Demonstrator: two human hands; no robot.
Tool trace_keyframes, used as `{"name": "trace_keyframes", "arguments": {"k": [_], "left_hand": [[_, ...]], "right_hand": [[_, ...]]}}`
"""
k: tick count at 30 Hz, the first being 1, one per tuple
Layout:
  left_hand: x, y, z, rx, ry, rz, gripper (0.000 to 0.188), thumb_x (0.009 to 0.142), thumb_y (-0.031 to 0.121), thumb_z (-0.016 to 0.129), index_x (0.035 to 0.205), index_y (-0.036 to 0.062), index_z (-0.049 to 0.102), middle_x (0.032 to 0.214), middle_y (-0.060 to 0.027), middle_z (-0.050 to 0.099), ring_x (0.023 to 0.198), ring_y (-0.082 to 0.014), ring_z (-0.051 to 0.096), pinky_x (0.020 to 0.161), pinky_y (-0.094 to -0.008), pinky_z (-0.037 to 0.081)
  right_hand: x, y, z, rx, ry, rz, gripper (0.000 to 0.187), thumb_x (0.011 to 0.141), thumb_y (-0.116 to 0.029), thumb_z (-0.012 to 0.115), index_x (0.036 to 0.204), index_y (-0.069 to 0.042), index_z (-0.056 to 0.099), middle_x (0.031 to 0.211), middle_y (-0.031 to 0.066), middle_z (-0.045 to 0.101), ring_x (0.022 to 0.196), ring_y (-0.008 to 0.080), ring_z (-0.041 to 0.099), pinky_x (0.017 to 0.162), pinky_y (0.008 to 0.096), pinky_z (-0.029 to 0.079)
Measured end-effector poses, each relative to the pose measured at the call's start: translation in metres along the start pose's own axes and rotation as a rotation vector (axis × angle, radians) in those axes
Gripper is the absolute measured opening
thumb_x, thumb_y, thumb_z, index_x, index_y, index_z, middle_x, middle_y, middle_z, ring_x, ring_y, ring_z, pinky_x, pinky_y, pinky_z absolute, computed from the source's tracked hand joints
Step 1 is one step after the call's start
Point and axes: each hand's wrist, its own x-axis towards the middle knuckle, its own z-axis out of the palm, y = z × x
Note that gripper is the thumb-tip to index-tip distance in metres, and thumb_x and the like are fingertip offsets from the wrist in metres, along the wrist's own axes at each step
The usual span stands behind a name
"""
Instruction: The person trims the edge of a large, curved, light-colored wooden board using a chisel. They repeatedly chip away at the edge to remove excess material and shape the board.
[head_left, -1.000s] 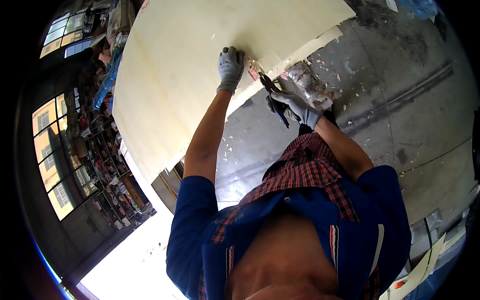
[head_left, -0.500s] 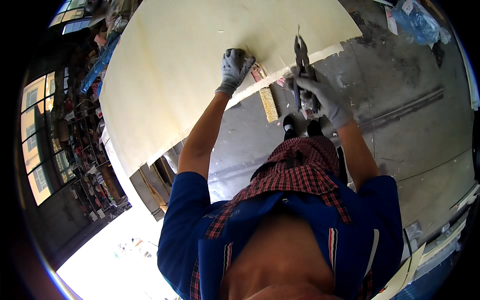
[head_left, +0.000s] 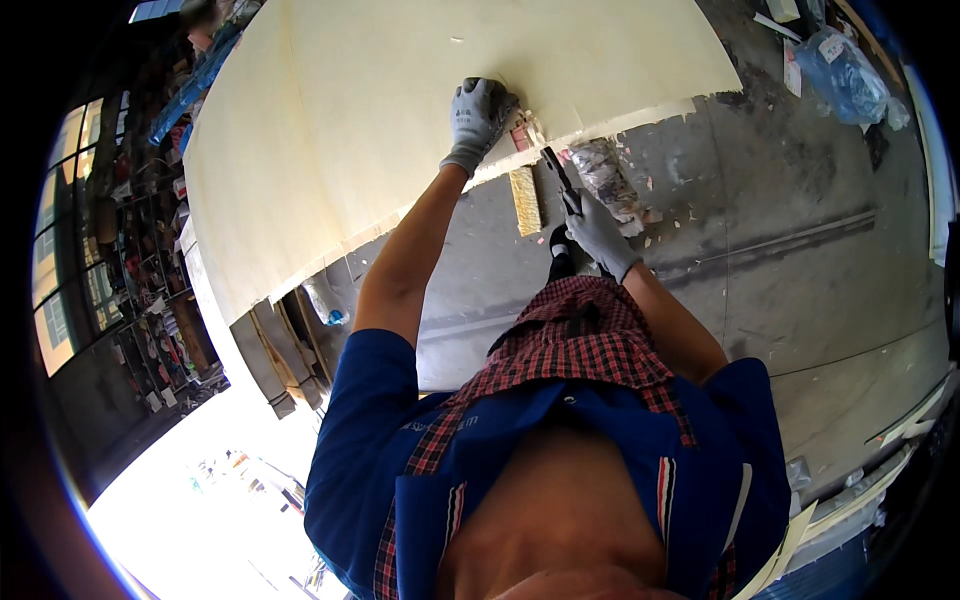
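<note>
A large pale cream sheet (head_left: 370, 110) with a ragged near edge spreads out in front of me. My left hand (head_left: 478, 118), in a grey glove with a dark palm side, rests on it with curled fingers; whatever they may hold is hidden. Beside those fingers a reddish wooden piece (head_left: 520, 134) lies at the edge. My right hand (head_left: 598, 232), gloved too, is closed round a pair of dark pliers (head_left: 560, 174). Their tip points at the sheet's edge, where a pale torn sliver (head_left: 535, 127) sticks up; whether the jaws grip it I cannot tell.
Below the edge hangs a yellowish rough-faced block (head_left: 526, 202). A clear plastic bag of scraps (head_left: 606, 178) lies on the grey floor (head_left: 780, 290), with chips scattered around it. At the far right is a blue plastic bag (head_left: 842, 78). Cluttered shelves (head_left: 150, 310) line the left.
My right hand has brought the pliers down and left, from upright above the edge to tilted against it. My left hand has shifted slightly up in the view, still on the sheet.
</note>
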Motion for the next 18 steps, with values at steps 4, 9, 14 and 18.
{"name": "trace_keyframes", "arguments": {"k": [4,9,14,18], "left_hand": [[-0.001,0.001,-0.002,-0.008,0.018,-0.03,0.028,0.077,0.035,0.072,0.089,0.0113,0.063,0.091,-0.0117,0.06,0.09,-0.0347,0.055,0.079,-0.0442,0.045],[-0.003,0.007,-0.004,-0.015,0.025,-0.038,0.027,0.078,0.035,0.071,0.089,0.0114,0.063,0.092,-0.0115,0.06,0.091,-0.0338,0.055,0.08,-0.0434,0.045],[-0.005,0.003,-0.003,0.011,-0.004,-0.037,0.029,0.079,0.037,0.071,0.088,0.0108,0.063,0.093,-0.0122,0.06,0.091,-0.0336,0.056,0.079,-0.0431,0.046],[-0.001,0.003,-0.002,0.005,0.012,-0.03,0.028,0.079,0.037,0.07,0.088,0.0112,0.063,0.092,-0.0117,0.06,0.09,-0.0339,0.056,0.078,-0.0434,0.046]], "right_hand": [[0.011,-0.007,0.008,-0.264,0.128,-0.197,0.02,0.084,-0.003,0.053,0.104,-0.001,0.051,0.08,0.0143,0.057,0.068,0.028,0.058,0.06,0.038,0.048],[0.028,-0.018,0.024,-0.444,0.268,-0.317,0.025,0.085,-0.012,0.057,0.107,-0.002,0.052,0.091,0.0217,0.061,0.084,0.0395,0.06,0.07,0.0444,0.047],[0.051,0.008,0.033,-0.223,0.278,-0.17,0.032,0.092,-0.031,0.061,0.08,-0.001,0.062,0.06,0.0064,0.059,0.053,0.0132,0.057,0.052,0.0308,0.044],[0.078,0.02,0.025,0.115,0.044,-0.051,0.033,0.09,-0.033,0.063,0.086,-0.001,0.066,0.066,0.0128,0.064,0.058,0.0237,0.061,0.056,0.036,0.046]]}}
